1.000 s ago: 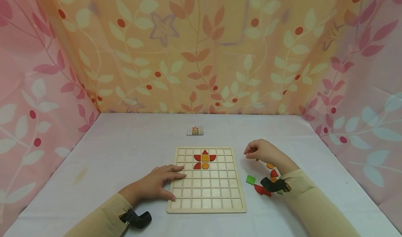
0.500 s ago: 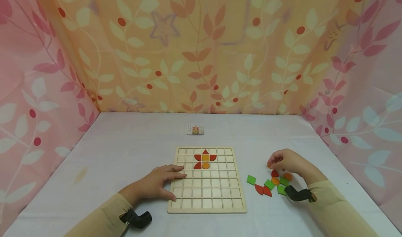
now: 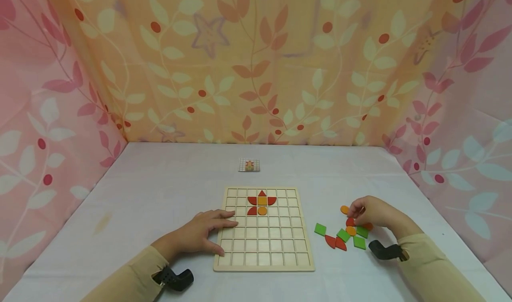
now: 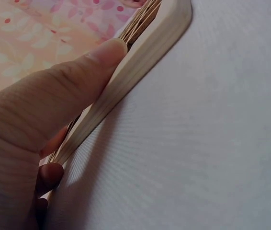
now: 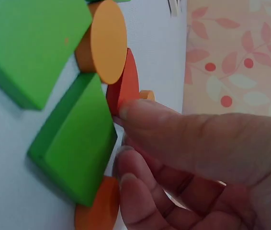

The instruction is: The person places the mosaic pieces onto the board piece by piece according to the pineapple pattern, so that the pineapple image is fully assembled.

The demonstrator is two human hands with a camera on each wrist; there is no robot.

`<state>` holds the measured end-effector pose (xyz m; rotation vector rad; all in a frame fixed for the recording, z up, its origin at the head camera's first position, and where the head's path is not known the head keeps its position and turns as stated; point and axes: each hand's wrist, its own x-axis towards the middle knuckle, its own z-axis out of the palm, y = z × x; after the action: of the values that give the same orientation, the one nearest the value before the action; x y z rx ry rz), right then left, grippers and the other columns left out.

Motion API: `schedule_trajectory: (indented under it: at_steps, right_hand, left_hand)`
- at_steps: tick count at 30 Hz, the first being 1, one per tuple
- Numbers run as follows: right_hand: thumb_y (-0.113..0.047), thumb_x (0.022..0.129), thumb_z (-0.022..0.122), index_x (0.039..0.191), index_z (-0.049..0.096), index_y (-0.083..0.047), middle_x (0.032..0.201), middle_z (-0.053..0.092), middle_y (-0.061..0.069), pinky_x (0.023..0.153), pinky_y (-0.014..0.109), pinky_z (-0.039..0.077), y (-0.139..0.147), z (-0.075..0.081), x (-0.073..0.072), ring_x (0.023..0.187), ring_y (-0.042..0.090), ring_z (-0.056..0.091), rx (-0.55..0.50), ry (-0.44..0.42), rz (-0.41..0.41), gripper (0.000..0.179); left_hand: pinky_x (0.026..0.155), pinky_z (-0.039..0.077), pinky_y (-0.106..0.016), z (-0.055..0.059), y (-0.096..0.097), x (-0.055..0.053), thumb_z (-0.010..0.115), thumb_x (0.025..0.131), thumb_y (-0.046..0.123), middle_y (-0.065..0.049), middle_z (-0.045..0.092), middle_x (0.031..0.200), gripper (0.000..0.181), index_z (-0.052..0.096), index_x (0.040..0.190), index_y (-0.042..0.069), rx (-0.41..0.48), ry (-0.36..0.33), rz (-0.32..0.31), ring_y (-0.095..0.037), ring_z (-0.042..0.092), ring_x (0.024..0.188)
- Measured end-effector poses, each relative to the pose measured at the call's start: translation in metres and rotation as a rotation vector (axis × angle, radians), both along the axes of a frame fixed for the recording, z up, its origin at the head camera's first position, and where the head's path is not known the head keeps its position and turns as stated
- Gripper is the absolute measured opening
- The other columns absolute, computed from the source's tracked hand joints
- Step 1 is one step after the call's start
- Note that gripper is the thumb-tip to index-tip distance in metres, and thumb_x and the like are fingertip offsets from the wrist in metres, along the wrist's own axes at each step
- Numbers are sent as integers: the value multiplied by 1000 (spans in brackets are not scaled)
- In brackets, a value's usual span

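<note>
My left hand (image 3: 196,235) lies with spread, fairly straight fingers over the left edge of a wooden grid board (image 3: 262,246). In the left wrist view the thumb (image 4: 83,79) presses the board's side rim. On the board's upper cells sit a red triangle (image 3: 262,193), a yellow-orange square (image 3: 262,200), several red quarter-circles (image 3: 252,211) and an orange disc (image 3: 262,211). To the right, my right hand (image 3: 374,213) pinches a red quarter-circle block (image 5: 130,76) in the loose pile. Its thumb tip overlaps the red block; the index fingertip is hidden behind the thumb.
Around the right hand lie several green squares (image 3: 343,235), orange discs (image 3: 350,231) and other red quarter-circles (image 3: 340,243). A small pattern card (image 3: 249,165) lies beyond the board on the white-covered table (image 3: 160,177). Flowered curtains (image 3: 256,71) surround the table's back and sides.
My right hand has moved right and slightly down from near the board's right side to the loose blocks, past an orange disc to a red one. The left hand has stayed put.
</note>
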<state>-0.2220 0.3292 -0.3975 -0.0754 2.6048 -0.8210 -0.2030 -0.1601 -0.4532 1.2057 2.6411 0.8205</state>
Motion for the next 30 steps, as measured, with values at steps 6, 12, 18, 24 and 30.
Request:
schedule_trajectory:
  at_steps: [6, 12, 18, 24, 30]
  right_hand:
    - [-5, 71, 75, 81, 62, -7, 71, 56, 4, 63, 31, 45, 1, -3, 0, 67, 19, 50, 3, 14, 35, 17]
    - [-9, 69, 78, 77, 58, -8, 71, 55, 3, 60, 31, 43, -1, -5, -2, 66, 18, 49, 34, 28, 24, 21]
    - [-14, 72, 76, 72, 58, -8, 68, 56, 3, 61, 31, 42, -6, -1, -1, 65, 18, 50, 52, 48, 21, 20]
    - [-9, 78, 70, 78, 64, -8, 71, 58, 3, 62, 31, 43, -12, 6, -2, 66, 18, 50, 68, 36, 55, 6]
    - [-9, 83, 65, 85, 67, -11, 76, 60, 1, 64, 31, 42, -23, 9, -8, 71, 18, 49, 76, 53, 66, 4]
  left_hand:
    - [95, 26, -54, 2, 0, 1, 66, 68, 60, 3, 35, 144, 72, 49, 132, 31, 0, 2, -2, -25, 32, 130]
    - [94, 27, -53, 1, 0, 1, 66, 69, 60, 2, 35, 143, 72, 50, 132, 30, 3, 16, -9, -26, 33, 129]
    - [94, 27, -54, 1, 0, 0, 66, 68, 60, 1, 36, 143, 72, 50, 131, 30, 6, 16, -9, -26, 33, 129]
    - [94, 27, -53, 0, 0, 0, 65, 69, 60, 2, 35, 143, 71, 49, 132, 30, 1, 10, -9, -25, 33, 130]
    - [93, 27, -52, 0, 0, 1, 66, 69, 60, 2, 35, 144, 72, 49, 132, 30, 6, 10, -7, -25, 32, 130]
